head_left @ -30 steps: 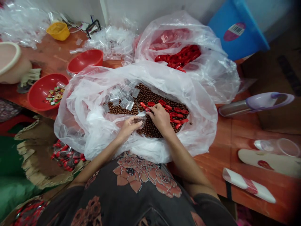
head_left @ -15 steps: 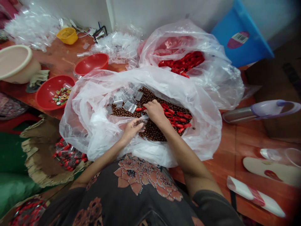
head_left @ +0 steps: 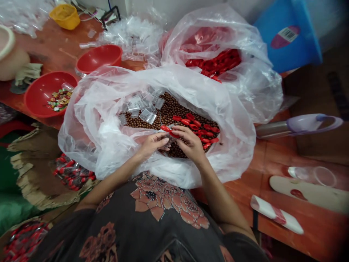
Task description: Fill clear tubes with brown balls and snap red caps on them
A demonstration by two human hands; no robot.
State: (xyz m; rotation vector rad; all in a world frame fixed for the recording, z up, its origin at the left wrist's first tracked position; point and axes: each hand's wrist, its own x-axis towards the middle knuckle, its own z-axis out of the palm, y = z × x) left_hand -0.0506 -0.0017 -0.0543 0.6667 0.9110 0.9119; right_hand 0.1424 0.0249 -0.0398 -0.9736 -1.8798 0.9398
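Note:
A large white plastic bag (head_left: 89,98) lies open in front of me, with many small brown balls (head_left: 174,102) inside. Over the near side of the balls, my left hand (head_left: 152,145) pinches a small clear plastic case (head_left: 165,146), partly hidden by the fingers. My right hand (head_left: 189,143) has its fingers closed on a red plastic cap (head_left: 166,128) just above that case. Several more red caps (head_left: 194,126) rest on the balls to the right. Clear empty cases (head_left: 147,115) are heaped on the balls at the left.
Behind stands another bag (head_left: 261,80) of red pieces (head_left: 226,62). To the left are a red bowl (head_left: 35,98) with small colourful bits, another red bowl (head_left: 95,60) and a torn carton (head_left: 29,174) of red-capped items. A flask (head_left: 272,129) lies at the right.
My right hand has drawn back from the balls towards my left hand, bringing a red cap with it. My left hand stays close to the same place with the clear case.

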